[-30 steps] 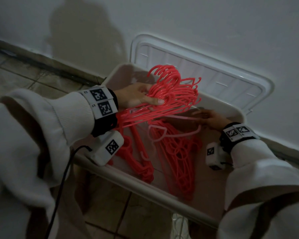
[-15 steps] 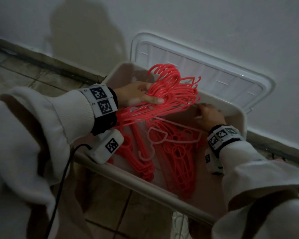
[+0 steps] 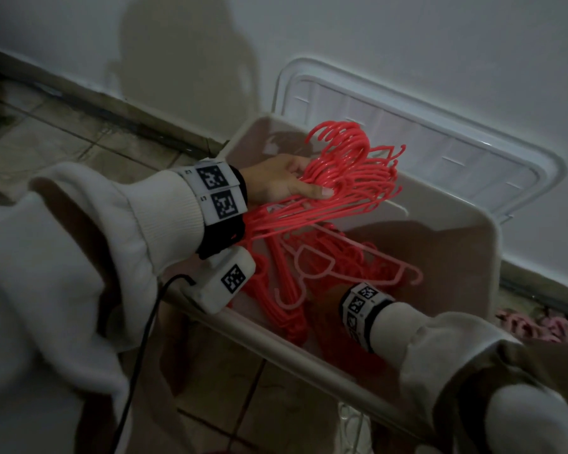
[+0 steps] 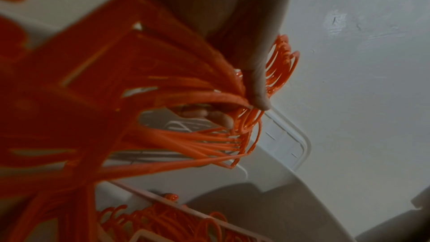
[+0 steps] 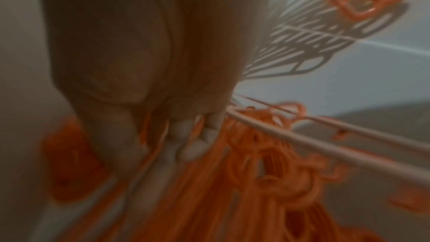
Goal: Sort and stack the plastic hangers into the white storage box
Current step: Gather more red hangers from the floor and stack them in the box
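The left hand (image 3: 277,183) gripped a fanned bundle of red hangers (image 3: 351,178) above the white storage box (image 3: 479,257) — the right hand (image 5: 149,84) had dropped from the far rim, fingers curled among loose hangers (image 3: 328,267) inside — apparently gathering more.

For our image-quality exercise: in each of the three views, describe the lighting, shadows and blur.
Head view: dim, a large soft shadow on the wall, the bunch of red hangers fairly sharp. Left wrist view: the nearest hangers smeared out of focus, the left hand clearer. Right wrist view: heavily blurred throughout, hanger shadows striping the box wall.
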`<move>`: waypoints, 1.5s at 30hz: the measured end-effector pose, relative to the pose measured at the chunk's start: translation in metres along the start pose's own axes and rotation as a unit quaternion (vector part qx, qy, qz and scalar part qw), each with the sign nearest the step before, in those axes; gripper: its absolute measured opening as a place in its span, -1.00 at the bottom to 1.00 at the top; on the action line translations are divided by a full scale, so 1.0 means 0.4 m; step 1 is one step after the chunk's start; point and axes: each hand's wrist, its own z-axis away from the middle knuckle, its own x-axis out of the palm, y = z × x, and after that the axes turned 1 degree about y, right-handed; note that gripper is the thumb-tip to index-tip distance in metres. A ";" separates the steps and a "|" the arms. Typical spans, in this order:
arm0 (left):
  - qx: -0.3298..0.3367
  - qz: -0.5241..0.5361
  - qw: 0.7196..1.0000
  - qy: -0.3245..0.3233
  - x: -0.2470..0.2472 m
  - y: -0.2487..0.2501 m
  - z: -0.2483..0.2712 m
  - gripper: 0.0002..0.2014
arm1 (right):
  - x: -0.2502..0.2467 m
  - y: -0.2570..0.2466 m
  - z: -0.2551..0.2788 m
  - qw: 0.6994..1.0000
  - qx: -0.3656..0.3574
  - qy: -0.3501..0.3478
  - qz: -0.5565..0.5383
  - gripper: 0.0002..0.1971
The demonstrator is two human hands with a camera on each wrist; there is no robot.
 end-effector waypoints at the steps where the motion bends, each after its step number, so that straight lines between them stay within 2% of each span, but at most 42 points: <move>1: 0.002 0.008 1.000 0.000 0.000 -0.002 0.001 -0.67 | 0.010 0.007 -0.012 1.000 -0.006 0.017 0.003 -0.50; 4: 0.003 0.018 1.000 0.004 -0.002 -0.009 0.000 -0.70 | 0.016 0.011 -0.031 0.999 -0.018 0.047 -0.004 -0.47; 8: -0.005 0.037 0.999 -0.002 0.002 -0.013 -0.003 -0.69 | 0.023 0.010 -0.044 0.997 0.016 0.062 -0.036 -0.45; 11: -0.008 0.054 0.999 -0.006 0.004 -0.016 -0.006 -0.71 | 0.029 0.023 -0.054 0.997 0.041 0.041 -0.053 -0.23; 14: -0.003 0.052 0.999 -0.014 0.009 -0.016 -0.010 -0.73 | 0.050 0.043 -0.078 0.993 0.026 0.057 -0.100 -0.35; 21: -0.013 0.040 0.999 -0.008 0.017 -0.017 -0.010 -0.66 | 0.037 0.034 -0.066 0.987 0.092 0.015 -0.134 -0.34; 23: -0.012 0.035 0.999 -0.010 0.016 -0.018 -0.009 -0.66 | 0.034 0.024 -0.070 0.988 0.088 0.019 -0.128 -0.34; 27: -0.014 0.033 0.999 -0.012 0.012 -0.019 -0.009 -0.66 | 0.017 0.019 -0.057 0.984 0.083 0.036 -0.155 -0.50; 30: -0.013 0.017 1.000 -0.012 0.010 -0.016 -0.009 -0.73 | 0.004 0.039 -0.046 0.981 0.056 0.052 -0.179 -0.44; 32: -0.012 0.016 1.000 -0.014 0.012 -0.013 -0.010 -0.69 | 0.003 0.062 -0.043 0.980 0.057 0.051 -0.181 -0.43; 36: -0.011 0.016 1.000 -0.015 0.018 -0.008 -0.011 -0.65 | -0.014 0.093 -0.016 0.973 0.074 0.042 -0.213 -0.51; 40: -0.012 0.018 1.000 -0.018 0.027 0.000 -0.012 -0.65 | -0.020 0.117 0.005 0.978 0.124 0.028 -0.165 -0.63; 45: -0.013 0.031 0.999 -0.031 0.037 0.008 -0.014 -0.64 | 0.011 0.161 -0.019 0.978 0.141 0.057 -0.142 -0.51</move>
